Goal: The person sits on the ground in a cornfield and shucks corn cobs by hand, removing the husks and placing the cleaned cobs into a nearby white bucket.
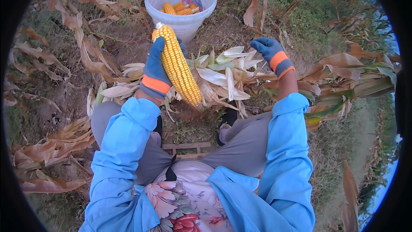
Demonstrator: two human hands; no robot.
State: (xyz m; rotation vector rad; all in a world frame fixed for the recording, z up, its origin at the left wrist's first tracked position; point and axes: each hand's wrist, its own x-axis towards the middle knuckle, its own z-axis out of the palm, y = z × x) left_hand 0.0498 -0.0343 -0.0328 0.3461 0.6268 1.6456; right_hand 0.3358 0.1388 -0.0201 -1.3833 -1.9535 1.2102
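Observation:
A bare yellow corn cob (176,62), its husk off, slants in front of me with its pale stub end up. My left hand (157,65), in a blue work glove with an orange cuff, is wrapped round the cob's upper part. To the right, my right hand (268,50) wears a matching glove. Its fingers are bent together and nothing shows in them. Beneath and between the hands lies a heap of pale husks (221,75), nearest the right hand's fingertips.
A white bucket (150,6) stands beyond the cob, with several husked cobs (182,9) inside. Dry corn stalks and leaves (343,75) lie at right, more dry leaves (56,148) at left. A small wooden frame (186,147) is on the ground between my feet.

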